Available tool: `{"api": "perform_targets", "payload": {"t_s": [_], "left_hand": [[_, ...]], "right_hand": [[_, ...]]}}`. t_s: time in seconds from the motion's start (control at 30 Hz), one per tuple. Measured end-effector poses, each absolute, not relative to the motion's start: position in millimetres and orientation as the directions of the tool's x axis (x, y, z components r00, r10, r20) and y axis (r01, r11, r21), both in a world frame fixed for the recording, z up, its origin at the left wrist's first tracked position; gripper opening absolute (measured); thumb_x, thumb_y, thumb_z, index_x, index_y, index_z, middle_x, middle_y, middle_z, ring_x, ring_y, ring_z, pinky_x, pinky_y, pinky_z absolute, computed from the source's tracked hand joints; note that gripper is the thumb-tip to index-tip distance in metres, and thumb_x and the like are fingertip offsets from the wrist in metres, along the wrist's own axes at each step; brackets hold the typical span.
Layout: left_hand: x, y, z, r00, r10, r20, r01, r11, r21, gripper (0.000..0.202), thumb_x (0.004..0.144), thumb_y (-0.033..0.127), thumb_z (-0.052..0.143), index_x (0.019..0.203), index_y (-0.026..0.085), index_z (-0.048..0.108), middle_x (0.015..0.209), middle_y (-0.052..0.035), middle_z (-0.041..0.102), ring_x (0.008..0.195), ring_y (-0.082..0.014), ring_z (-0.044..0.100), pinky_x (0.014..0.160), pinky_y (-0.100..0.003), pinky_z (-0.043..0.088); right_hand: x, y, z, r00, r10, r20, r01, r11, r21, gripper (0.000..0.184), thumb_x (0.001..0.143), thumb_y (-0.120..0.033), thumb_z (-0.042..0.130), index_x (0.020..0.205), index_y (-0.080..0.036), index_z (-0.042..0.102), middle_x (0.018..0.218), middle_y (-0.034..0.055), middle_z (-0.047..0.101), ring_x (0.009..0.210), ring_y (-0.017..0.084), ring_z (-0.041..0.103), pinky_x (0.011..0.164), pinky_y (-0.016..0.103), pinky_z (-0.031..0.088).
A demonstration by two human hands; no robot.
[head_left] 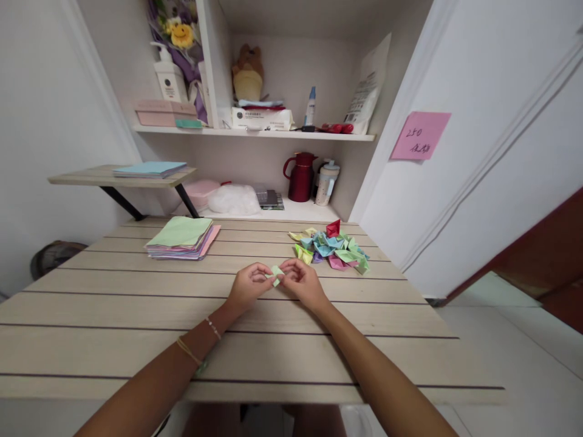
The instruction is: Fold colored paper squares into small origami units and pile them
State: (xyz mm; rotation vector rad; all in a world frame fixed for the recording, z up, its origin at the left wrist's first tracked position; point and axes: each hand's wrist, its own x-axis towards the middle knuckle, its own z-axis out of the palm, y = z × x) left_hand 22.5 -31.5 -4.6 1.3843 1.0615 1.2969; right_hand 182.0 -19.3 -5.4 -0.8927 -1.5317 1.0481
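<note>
Between my two hands is a small folded piece of light green paper (pixel 276 276), held just over the middle of the table. My left hand (pixel 248 285) pinches its left side between thumb and fingers. On its right side, my right hand (pixel 303 282) grips it in the same way. Fingertips cover part of the paper, so its exact folded shape is hard to make out. Just beyond my right hand lies a heap of folded paper boats (pixel 328 246) in blue, green, yellow, pink and red.
A stack of coloured paper sheets (pixel 182 233) sits at the table's left, near a small raised shelf (pixel 86 176) bearing blue sheets (pixel 150 169). Behind the slatted table (pixel 291 358), a red jug (pixel 301 177) and a pale bottle (pixel 326 183) stand in the cabinet. A pink note (pixel 421 136) hangs at right.
</note>
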Motion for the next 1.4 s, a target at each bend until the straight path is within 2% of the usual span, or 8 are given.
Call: {"api": "perform_targets", "payload": {"t_s": [0.1, 0.37, 0.63, 0.77, 0.9, 1.17, 1.27, 1.4], "left_hand": [[22.9, -32.5, -7.8, 0.084, 0.966, 0.244, 0.052, -0.249, 0.967, 0.02, 0.062, 0.027, 0.067, 0.074, 0.014, 0.058, 0.07, -0.0031, 0.063, 0.065, -0.0135, 0.062, 0.058, -0.022, 0.05], [23.8, -36.7, -5.7, 0.115, 0.931, 0.346, 0.25, -0.365, 0.897, 0.01, 0.067, 0.023, 0.06, 0.074, 0.016, 0.06, 0.071, -0.0024, 0.064, 0.065, -0.014, 0.063, 0.061, -0.024, 0.053], [26.2, -37.2, -6.1, 0.064, 0.923, 0.379, 0.243, -0.383, 0.891, 0.01, 0.067, 0.023, 0.06, 0.075, 0.017, 0.059, 0.075, -0.0027, 0.065, 0.067, -0.0151, 0.064, 0.065, -0.026, 0.054], [25.1, -37.0, -5.9, 0.075, 0.909, 0.409, 0.279, -0.413, 0.867, 0.01, 0.067, 0.021, 0.059, 0.076, 0.017, 0.058, 0.076, -0.0032, 0.064, 0.067, -0.0149, 0.063, 0.065, -0.026, 0.054], [23.4, -37.4, -5.0, 0.135, 0.848, 0.512, 0.365, -0.523, 0.77, 0.01, 0.069, 0.017, 0.055, 0.079, 0.017, 0.059, 0.079, -0.0032, 0.063, 0.067, -0.0132, 0.062, 0.067, -0.025, 0.054], [17.9, -35.9, -4.8, 0.317, 0.684, 0.657, 0.568, -0.692, 0.446, 0.02, 0.069, 0.008, 0.052, 0.086, 0.018, 0.057, 0.083, -0.0041, 0.063, 0.077, -0.0148, 0.061, 0.07, -0.027, 0.053], [17.7, -35.1, -6.0, 0.328, 0.665, 0.671, 0.58, -0.702, 0.413, 0.022, 0.069, 0.007, 0.052, 0.087, 0.019, 0.057, 0.083, -0.0039, 0.063, 0.076, -0.015, 0.061, 0.069, -0.027, 0.053], [18.1, -34.4, -7.4, 0.316, 0.681, 0.66, 0.574, -0.691, 0.439, 0.02, 0.07, 0.009, 0.052, 0.088, 0.018, 0.056, 0.084, -0.0044, 0.063, 0.076, -0.0149, 0.061, 0.07, -0.027, 0.053]], "right_hand": [[181.8, -18.4, -6.0, -0.185, 0.919, 0.349, 0.036, 0.361, -0.932, 0.029, 0.067, -0.031, 0.063, 0.092, -0.018, 0.06, 0.078, 0.0041, 0.064, 0.052, 0.01, 0.053, 0.049, 0.021, 0.043], [179.1, -21.2, -7.2, -0.15, 0.907, 0.394, 0.17, 0.416, -0.893, 0.015, 0.069, -0.027, 0.059, 0.081, -0.018, 0.062, 0.074, 0.0023, 0.064, 0.053, 0.011, 0.054, 0.048, 0.02, 0.041], [177.2, -20.8, -7.7, -0.104, 0.907, 0.407, 0.197, 0.42, -0.886, 0.016, 0.068, -0.02, 0.055, 0.083, -0.018, 0.059, 0.077, 0.0026, 0.063, 0.057, 0.012, 0.056, 0.052, 0.022, 0.043], [178.4, -20.7, -8.4, -0.114, 0.913, 0.393, 0.186, 0.408, -0.894, 0.017, 0.068, -0.021, 0.056, 0.084, -0.017, 0.058, 0.076, 0.0029, 0.063, 0.056, 0.012, 0.057, 0.051, 0.022, 0.044], [177.5, -21.7, -8.7, -0.104, 0.907, 0.408, 0.207, 0.421, -0.883, 0.017, 0.066, -0.022, 0.057, 0.083, -0.017, 0.058, 0.073, 0.0015, 0.062, 0.056, 0.012, 0.057, 0.051, 0.021, 0.043], [175.3, -23.5, -7.3, -0.099, 0.911, 0.401, 0.213, 0.413, -0.886, 0.019, 0.065, -0.019, 0.054, 0.083, -0.017, 0.056, 0.073, -0.0001, 0.061, 0.057, 0.011, 0.057, 0.052, 0.021, 0.044], [175.0, -24.0, -6.2, -0.1, 0.909, 0.405, 0.212, 0.417, -0.884, 0.018, 0.064, -0.018, 0.053, 0.082, -0.017, 0.056, 0.073, 0.0, 0.061, 0.057, 0.011, 0.057, 0.052, 0.021, 0.044], [174.7, -24.5, -5.6, -0.095, 0.912, 0.4, 0.213, 0.411, -0.886, 0.019, 0.064, -0.018, 0.052, 0.082, -0.017, 0.056, 0.073, -0.0001, 0.06, 0.057, 0.012, 0.057, 0.052, 0.021, 0.044]]}}
